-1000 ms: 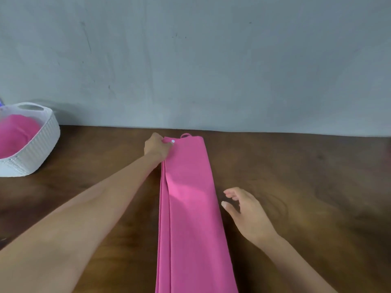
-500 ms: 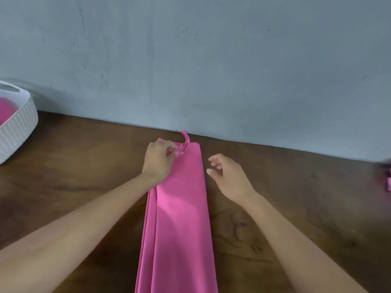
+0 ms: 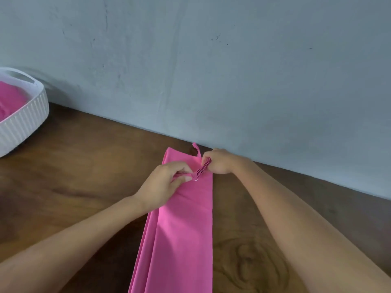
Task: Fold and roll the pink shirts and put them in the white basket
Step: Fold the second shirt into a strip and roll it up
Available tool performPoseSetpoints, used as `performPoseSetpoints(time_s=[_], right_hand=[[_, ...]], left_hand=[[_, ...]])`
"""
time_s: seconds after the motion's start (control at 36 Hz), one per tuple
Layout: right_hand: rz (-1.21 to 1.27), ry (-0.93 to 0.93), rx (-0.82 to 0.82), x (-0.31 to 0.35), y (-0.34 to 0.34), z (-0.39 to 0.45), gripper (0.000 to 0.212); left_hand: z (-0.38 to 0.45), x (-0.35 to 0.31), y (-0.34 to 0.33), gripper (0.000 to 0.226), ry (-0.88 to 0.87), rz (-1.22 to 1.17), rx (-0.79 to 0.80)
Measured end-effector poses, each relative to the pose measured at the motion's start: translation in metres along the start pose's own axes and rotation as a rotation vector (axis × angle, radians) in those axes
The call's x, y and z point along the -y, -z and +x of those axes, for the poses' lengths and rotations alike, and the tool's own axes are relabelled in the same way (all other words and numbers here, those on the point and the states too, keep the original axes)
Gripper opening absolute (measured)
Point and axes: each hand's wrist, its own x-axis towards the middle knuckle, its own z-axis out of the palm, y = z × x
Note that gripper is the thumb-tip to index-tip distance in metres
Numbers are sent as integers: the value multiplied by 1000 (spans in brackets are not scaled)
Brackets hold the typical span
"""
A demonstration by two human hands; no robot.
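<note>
Both hands pinch the far end of a pink shirt (image 3: 179, 225), folded into a long strip on the wooden bench (image 3: 84, 176): the left hand (image 3: 165, 185) grasping its near-left corner, the right hand (image 3: 218, 162) the bunched right edge. White basket (image 3: 25, 121) far left, holding pink cloth.

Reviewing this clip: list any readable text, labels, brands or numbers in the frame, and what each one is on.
None: no readable text anywhere.
Pink shirt: plain fabric, no label showing.
White basket: ribbed wall, no brand or marking.
Wall: only scuffs and specks.
Table: wood grain only.
</note>
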Motion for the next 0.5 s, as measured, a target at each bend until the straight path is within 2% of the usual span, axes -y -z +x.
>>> performPoseSetpoints(time_s=[0.11, 0.22, 0.31, 0.42, 0.5], right_hand=[[31, 11, -18, -3, 5, 2, 22], [78, 36, -119, -7, 3, -7, 26], [122, 65, -199, -10, -1, -17, 29], [176, 112, -300, -9, -9, -38, 16], [198, 153, -367, -6, -18, -55, 12]], left_hand=[[5, 13, 8, 8, 131, -22, -136], [8, 24, 12, 6, 188, 3, -162], [14, 33, 15, 16, 235, 77, -176], [22, 39, 20, 23, 282, 150, -231], [28, 41, 26, 21, 324, 141, -184]])
